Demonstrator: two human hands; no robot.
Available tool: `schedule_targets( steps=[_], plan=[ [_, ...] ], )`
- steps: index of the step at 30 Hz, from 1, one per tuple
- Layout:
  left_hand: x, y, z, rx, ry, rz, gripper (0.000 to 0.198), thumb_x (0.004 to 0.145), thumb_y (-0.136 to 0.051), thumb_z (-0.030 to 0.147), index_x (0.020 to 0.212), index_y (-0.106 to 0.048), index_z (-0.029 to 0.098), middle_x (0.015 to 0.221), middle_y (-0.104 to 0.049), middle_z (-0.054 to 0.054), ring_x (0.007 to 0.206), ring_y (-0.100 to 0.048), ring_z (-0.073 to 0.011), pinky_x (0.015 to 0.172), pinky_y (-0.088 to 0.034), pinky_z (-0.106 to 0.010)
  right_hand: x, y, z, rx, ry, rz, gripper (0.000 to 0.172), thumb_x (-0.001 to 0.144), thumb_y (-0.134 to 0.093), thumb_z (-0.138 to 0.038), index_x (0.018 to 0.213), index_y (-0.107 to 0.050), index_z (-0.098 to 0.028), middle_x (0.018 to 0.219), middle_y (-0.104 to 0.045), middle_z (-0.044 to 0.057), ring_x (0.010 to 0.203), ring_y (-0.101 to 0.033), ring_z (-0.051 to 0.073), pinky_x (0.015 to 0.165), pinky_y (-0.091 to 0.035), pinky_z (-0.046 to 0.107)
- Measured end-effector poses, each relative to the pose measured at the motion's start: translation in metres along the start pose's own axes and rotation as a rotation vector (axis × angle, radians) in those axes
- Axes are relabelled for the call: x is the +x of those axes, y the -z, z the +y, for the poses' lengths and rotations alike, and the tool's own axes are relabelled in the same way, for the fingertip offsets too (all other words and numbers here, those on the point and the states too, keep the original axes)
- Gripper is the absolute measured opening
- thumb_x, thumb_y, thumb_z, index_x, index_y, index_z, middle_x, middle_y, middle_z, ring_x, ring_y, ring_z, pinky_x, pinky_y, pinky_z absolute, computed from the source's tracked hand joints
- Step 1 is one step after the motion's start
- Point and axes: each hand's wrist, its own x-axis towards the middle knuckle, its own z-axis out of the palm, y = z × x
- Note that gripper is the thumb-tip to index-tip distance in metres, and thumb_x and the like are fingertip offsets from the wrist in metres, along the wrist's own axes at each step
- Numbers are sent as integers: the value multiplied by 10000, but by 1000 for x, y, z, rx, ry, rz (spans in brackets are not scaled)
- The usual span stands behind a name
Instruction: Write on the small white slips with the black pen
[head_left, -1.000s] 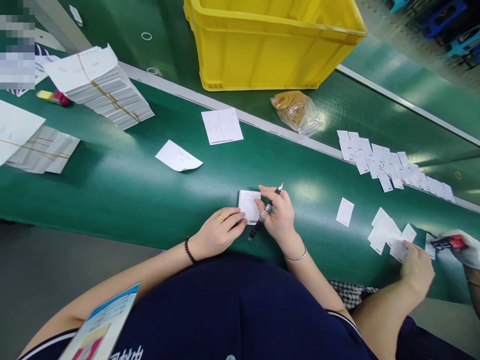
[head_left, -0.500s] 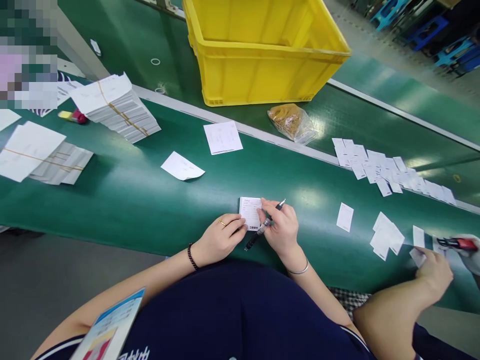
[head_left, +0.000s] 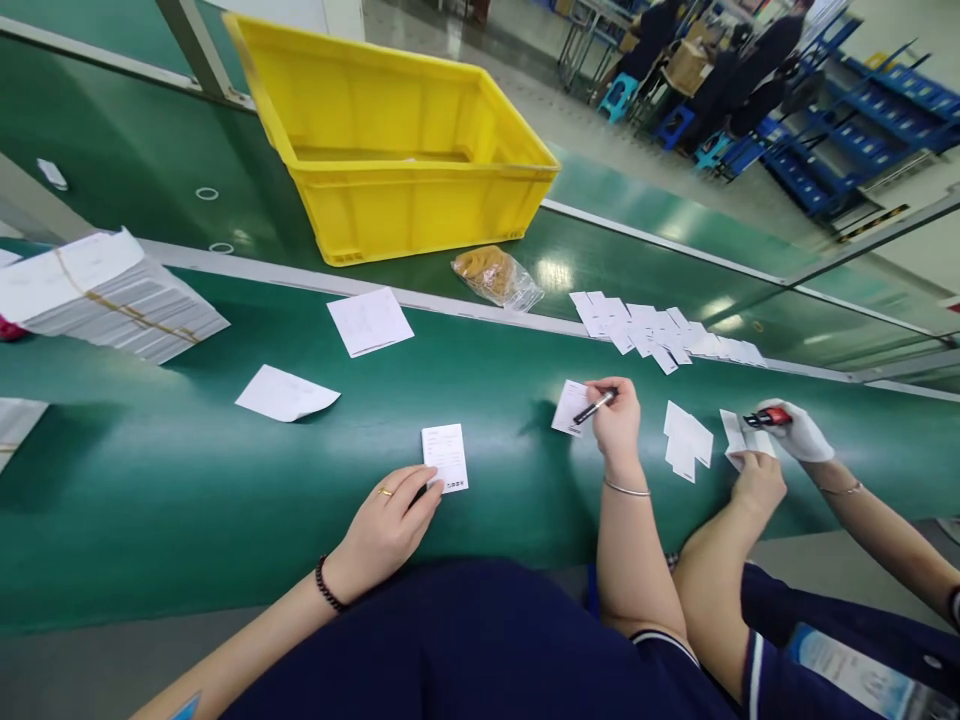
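My left hand [head_left: 394, 512] rests on the green work surface, its fingertips holding the lower left corner of a small stack of printed cards [head_left: 445, 452]. Farther right, my right hand [head_left: 619, 420] is closed around a black pen [head_left: 595, 406], which points down and left. A single printed card [head_left: 569, 407] shows at the fingertips of that hand, and a shadow lies on the surface to its left. Beyond the right hand is a small group of overlapping white cards [head_left: 688, 440].
A yellow crate [head_left: 427, 205] and a bag of rubber bands [head_left: 495, 277] stand behind the ledge. Overlapping cards [head_left: 652, 330] line the ledge. Paper sheets [head_left: 370, 321] and a banded paper stack [head_left: 127, 300] lie left. At right, a co-worker's gloved hand [head_left: 806, 435] holds a red-and-black tool [head_left: 769, 417].
My right hand has moved right, away from the stack, with the pen and a card. My left hand stays at the stack. The view has swung to the right.
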Motion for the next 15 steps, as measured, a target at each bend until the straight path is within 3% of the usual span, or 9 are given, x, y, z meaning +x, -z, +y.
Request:
schedule_targets(
  steps=[5,9,12,15],
  plan=[
    [1,0,1,14,-10,16,197,876,-592,28,1049,-624,116,1023,-663,-108,1000,-633,-225,858,-601,-370,22,26,30,-93,-33,107,231,723,-646,-351,877,-591,-188,905,-677,70,792,-590,196,807,-462,387],
    [2,1,1,-6,5,6,221,878,-581,28,1068,-635,127,1020,-674,-103,1018,-635,-225,863,-604,-369,6,19,12,-2,44,197,327,864,-550,-427,1083,-578,-186,961,-678,67,776,-589,159,764,-460,338],
    [1,2,2,-22,-6,5,220,869,-594,36,1068,-641,116,1007,-683,-108,1023,-635,-224,882,-599,-370,-27,-5,-18,213,102,27,420,957,-395,-528,1097,-597,-187,732,-621,1,577,-497,111,597,-424,264],
    [0,2,2,-41,-6,2,233,866,-598,41,1082,-637,118,1003,-692,-106,1030,-638,-217,888,-596,-363,-71,-35,-50,445,89,-311,440,947,-425,-567,976,-649,-189,675,-588,-6,531,-490,99,506,-409,236]
  ],
)
